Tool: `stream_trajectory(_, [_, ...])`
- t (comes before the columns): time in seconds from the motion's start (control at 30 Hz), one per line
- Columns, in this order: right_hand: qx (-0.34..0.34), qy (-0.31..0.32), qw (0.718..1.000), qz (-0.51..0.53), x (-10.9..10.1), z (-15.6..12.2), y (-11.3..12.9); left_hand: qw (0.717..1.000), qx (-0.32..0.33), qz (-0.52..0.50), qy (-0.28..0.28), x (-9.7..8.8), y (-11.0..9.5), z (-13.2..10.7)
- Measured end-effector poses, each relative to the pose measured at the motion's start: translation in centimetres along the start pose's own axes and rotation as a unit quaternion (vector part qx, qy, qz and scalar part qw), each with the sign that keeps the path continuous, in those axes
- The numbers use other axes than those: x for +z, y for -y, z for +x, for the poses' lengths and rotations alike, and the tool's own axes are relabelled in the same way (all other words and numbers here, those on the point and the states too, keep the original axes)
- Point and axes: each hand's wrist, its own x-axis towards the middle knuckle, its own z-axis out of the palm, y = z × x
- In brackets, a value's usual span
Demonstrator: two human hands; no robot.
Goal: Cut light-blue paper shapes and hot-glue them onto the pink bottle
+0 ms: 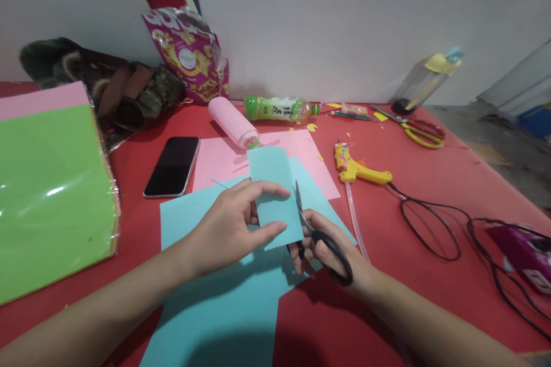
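Observation:
Between the thumb and fingers of my left hand [241,221] is a light-blue piece of paper [273,175], raised above the table. My right hand [327,246] grips black-handled scissors [331,258], thumb in one loop. Their blades point away from me at the paper's right edge; the lower blade is mostly hidden behind it. Larger light-blue sheets [219,304] lie under both hands, with a pink sheet [310,152] beyond them. A bottle wrapped in pink paper [232,120] lies just past the held piece.
A phone [172,166] and a plastic-sleeved stack of coloured paper [51,195] are on the left. A yellow glue gun [357,169] trails its cord to a purple power strip [523,255]. Behind lie a green bottle [275,108], a snack bag [189,57] and yellow-handled scissors [419,135].

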Motion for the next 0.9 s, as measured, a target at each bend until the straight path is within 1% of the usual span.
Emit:
stream_trajectory(0.23, [-0.005,0.018,1.0,-0.011,-0.11,-0.03,-0.03,1.0,0.006,0.013,-0.008,-0.04,0.06,-0.06])
stream_trajectory(0.43, [-0.008,0.015,1.0,-0.01,-0.13,0.01,-0.07,1.0,0.015,0.021,-0.009,-0.01,0.12,-0.01])
stream_trajectory(0.73, [-0.012,0.009,1.0,-0.018,-0.08,0.08,-0.05,0.995,0.036,0.086,-0.022,-0.08,0.01,0.01])
stream_trajectory(0.9, [-0.013,0.005,1.0,-0.021,-0.03,0.08,-0.14,0.994,0.036,0.098,-0.027,-0.09,-0.18,-0.12])
